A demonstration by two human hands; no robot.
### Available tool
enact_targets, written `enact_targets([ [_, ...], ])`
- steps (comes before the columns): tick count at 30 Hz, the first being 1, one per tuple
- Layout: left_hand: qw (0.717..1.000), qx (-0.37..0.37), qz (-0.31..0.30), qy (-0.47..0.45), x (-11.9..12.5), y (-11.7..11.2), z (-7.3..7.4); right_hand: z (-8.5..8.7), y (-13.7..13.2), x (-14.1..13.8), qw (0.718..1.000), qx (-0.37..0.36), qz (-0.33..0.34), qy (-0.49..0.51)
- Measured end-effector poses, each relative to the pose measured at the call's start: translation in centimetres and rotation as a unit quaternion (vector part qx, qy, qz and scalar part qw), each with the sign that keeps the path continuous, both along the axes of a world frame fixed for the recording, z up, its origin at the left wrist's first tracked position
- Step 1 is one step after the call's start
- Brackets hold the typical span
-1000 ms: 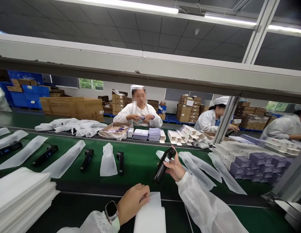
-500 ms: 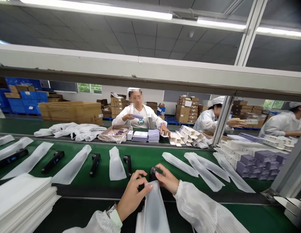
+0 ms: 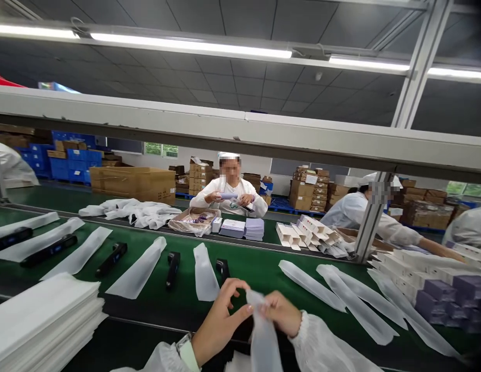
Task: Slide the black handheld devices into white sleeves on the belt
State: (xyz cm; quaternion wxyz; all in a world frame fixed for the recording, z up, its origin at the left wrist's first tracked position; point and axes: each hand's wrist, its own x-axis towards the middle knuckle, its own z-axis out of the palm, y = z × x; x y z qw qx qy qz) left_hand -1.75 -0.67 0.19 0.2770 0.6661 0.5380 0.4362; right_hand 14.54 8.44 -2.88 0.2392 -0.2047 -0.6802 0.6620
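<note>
A translucent white sleeve bag (image 3: pixel 264 341) hangs between my two hands, its upper end gathered near the fingers. My right hand (image 3: pixel 283 312) is closed on the bag's top from the right. On the other side, my left hand (image 3: pixel 221 323) has thumb and forefinger at the bag's upper edge. No black device shows between my hands; whether one is inside the bag cannot be made out. Just beyond my left fingers lies a black bent-headed device (image 3: pixel 222 268), partly hidden, beside a flat sleeve bag (image 3: pixel 205 276) on the green belt (image 3: pixel 248 263).
More black devices (image 3: pixel 173 268) and bags alternate leftward. A thick stack of white sheets (image 3: pixel 42 315) sits front left. Several bags (image 3: pixel 310 284) lie right, near purple boxes (image 3: pixel 438 299). A co-worker (image 3: pixel 230 191) handles a purple box opposite. A metal post (image 3: pixel 374 222) stands right.
The black device my right hand held at the bag's mouth is no longer visible. My right hand now grips the bag's top. The view has shifted slightly left.
</note>
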Motion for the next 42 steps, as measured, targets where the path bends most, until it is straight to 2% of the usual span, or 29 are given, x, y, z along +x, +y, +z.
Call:
enact_targets([
  [2,1.0,-0.019,-0.009,0.022,-0.3,-0.2,-0.8,1.6,2.1,1.4,0.985,0.007,-0.166,0.051],
  [4,0.992,-0.073,-0.052,0.086,-0.6,-0.2,-1.8,3.0,4.7,3.6,0.943,0.03,-0.32,0.081],
  [6,0.975,-0.131,-0.102,0.149,-0.9,-0.1,-2.7,3.1,7.4,5.9,0.901,0.099,-0.42,0.045],
  [8,0.961,-0.164,-0.139,0.174,-1.0,0.2,-3.3,1.8,9.7,7.6,0.862,0.204,-0.461,-0.056],
  [10,0.957,-0.167,-0.159,0.176,-1.1,0.6,-3.4,-0.4,11.2,8.0,0.818,0.302,-0.458,-0.171],
  [13,0.957,-0.176,-0.168,0.158,-1.1,0.9,-3.3,-3.0,11.3,5.8,0.742,0.397,-0.475,-0.259],
  [14,0.959,-0.178,-0.161,0.15,-1.1,0.9,-3.3,-3.3,10.7,4.5,0.721,0.425,-0.477,-0.266],
  [15,0.962,-0.179,-0.149,0.145,-1.0,0.9,-3.3,-3.4,9.9,2.9,0.713,0.452,-0.465,-0.268],
  [16,0.964,-0.177,-0.133,0.144,-1.0,0.9,-3.4,-3.3,8.9,1.1,0.713,0.478,-0.435,-0.271],
  [19,0.968,-0.171,-0.074,0.167,-0.7,0.8,-3.8,-2.6,6.2,-4.2,0.776,0.475,-0.321,-0.262],
  [21,0.967,-0.168,-0.062,0.182,-0.6,0.7,-3.9,-2.5,5.4,-6.9,0.827,0.4,-0.297,-0.259],
  [23,0.967,-0.154,-0.068,0.191,-0.4,0.5,-3.8,-2.6,5.6,-8.3,0.871,0.302,-0.302,-0.242],
  [26,0.966,-0.108,-0.079,0.222,-0.3,0.1,-3.2,-2.8,7.1,-7.5,0.906,0.201,-0.318,-0.194],
  [29,0.966,-0.058,-0.102,0.232,-0.4,-0.1,-2.6,-2.0,7.7,-4.3,0.924,0.134,-0.332,-0.136],
  [32,0.97,-0.03,-0.121,0.207,-0.5,-0.1,-2.5,-0.1,5.8,-1.2,0.954,0.016,-0.298,0.037],
  [35,0.971,-0.021,-0.135,0.197,-0.4,0.1,-2.8,1.6,2.4,0.0,0.948,-0.097,-0.232,0.196],
  [38,0.974,-0.027,-0.121,0.191,-0.1,0.1,-3.1,2.6,-0.2,-0.3,0.944,-0.121,-0.228,0.207],
  [42,0.975,0.0,-0.111,0.194,-0.1,0.0,-3.1,3.1,-1.3,-0.7,0.948,-0.105,-0.234,0.19],
])
